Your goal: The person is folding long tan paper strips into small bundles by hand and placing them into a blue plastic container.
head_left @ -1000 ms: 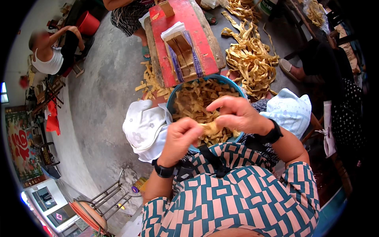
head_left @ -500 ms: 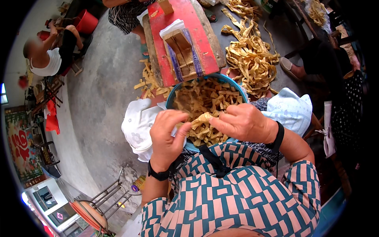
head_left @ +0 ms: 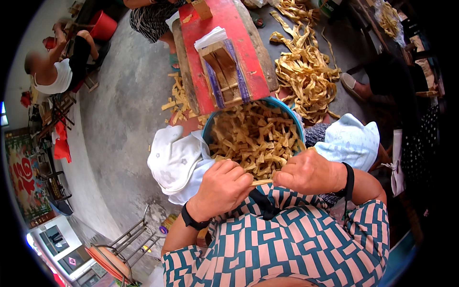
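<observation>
Between my two hands a yellowish-tan strip [head_left: 262, 182] is stretched, low over the near rim of a blue basin. My left hand [head_left: 224, 182] is closed on its left end, and my right hand [head_left: 306, 173] grips the other end. The blue basin [head_left: 300, 125] sits at my lap, filled with short tan pieces [head_left: 253, 131], many of which look knotted. A white cloth [head_left: 167, 155] covers my left knee side and a pale blue cloth [head_left: 351, 143] the right.
A red board [head_left: 256, 79] beyond the basin carries a wooden block fixture [head_left: 222, 67]. Long tan strips [head_left: 308, 76] heap on the floor at right; loose pieces [head_left: 178, 98] lie at left. People sit nearby, one in a white top [head_left: 56, 79]. A round stool [head_left: 107, 263] stands lower left.
Both hands have drawn back toward my body. The strip, bunched over the basin before, is now pulled straight between closed fists, and more of the basin's contents shows.
</observation>
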Motion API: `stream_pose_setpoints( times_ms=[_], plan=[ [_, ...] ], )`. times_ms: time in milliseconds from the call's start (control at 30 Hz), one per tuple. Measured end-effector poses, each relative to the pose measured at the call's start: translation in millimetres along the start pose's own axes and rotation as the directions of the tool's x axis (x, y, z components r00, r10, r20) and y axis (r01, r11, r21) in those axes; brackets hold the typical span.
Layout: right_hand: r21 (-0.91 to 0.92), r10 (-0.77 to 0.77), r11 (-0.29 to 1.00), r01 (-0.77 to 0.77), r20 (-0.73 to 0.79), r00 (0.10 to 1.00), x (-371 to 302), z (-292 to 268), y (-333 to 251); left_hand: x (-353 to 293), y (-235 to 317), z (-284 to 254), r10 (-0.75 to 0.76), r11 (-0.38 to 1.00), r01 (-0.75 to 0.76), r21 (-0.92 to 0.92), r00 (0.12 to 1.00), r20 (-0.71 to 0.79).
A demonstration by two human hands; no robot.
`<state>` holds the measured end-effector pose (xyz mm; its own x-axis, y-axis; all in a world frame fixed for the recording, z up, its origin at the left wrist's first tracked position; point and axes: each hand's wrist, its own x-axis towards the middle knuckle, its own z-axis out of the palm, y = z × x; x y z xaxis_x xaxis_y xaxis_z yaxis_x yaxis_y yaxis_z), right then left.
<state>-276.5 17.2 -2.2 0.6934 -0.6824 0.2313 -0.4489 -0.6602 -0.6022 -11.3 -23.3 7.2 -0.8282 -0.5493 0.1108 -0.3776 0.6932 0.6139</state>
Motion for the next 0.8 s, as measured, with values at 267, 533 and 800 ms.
stream_pose_setpoints(
  times_ms=[267, 533, 800],
  plan=[
    [-0.082, 0.144, 0.983, -0.166, -0.225, 0.964, 57.4, -23.0, 83.9, 49.4, -55.6, -27.1, -0.205, 0.978, 0.189, -0.086, 0.944, -0.259],
    [-0.213, 0.083, 0.956, -0.200, -0.458, 0.885, 120.8, -33.2, 148.3, 99.5, -110.2, -56.2, -0.419, 0.908, 0.392, -0.149, 0.822, -0.385],
    [-0.004, 0.361, 0.918, -0.396, -0.403, 0.841, 56.8, -17.5, 167.5, 46.3, -106.0, -33.4, -0.490, 0.872, 0.432, -0.232, 0.763, -0.422]
  ],
)
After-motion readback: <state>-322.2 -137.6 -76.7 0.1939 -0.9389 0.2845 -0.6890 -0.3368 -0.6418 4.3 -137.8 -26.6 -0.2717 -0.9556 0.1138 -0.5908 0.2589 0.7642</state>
